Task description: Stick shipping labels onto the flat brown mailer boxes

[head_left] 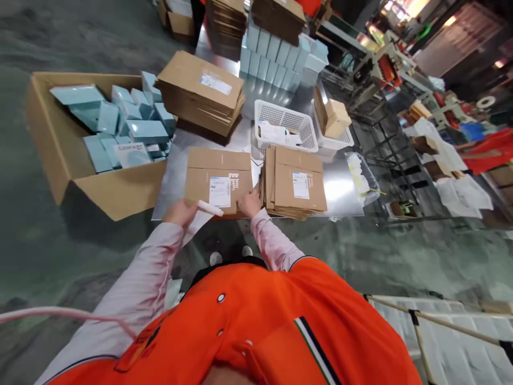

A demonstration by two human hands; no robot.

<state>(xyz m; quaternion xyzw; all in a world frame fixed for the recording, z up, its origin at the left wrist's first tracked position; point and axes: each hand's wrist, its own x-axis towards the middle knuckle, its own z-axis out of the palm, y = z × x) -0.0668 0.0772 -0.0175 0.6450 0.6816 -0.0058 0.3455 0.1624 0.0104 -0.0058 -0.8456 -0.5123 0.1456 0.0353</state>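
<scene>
A flattened brown carton (198, 182) lies at the near edge of the metal table, with a white printed label (220, 192) on its face. My left hand (181, 213) is closed around a white paper strip (210, 208), rolled at its edge, beside the carton's lower left corner. Part of the strip hangs below the table edge. My right hand (249, 203) has its fingers curled at the carton's lower right corner and appears to grip the edge. Just right of it stands a stack of flattened cartons (300, 184), the top one bearing a similar label.
Left of the table, a large open cardboard box (52, 128) holds many light blue boxes (148, 131). Behind lie another carton stack (200, 91), a white plastic basket (282, 115) with papers, and stacked light blue boxes (272, 56). A clear bag (363, 174) lies at the right edge.
</scene>
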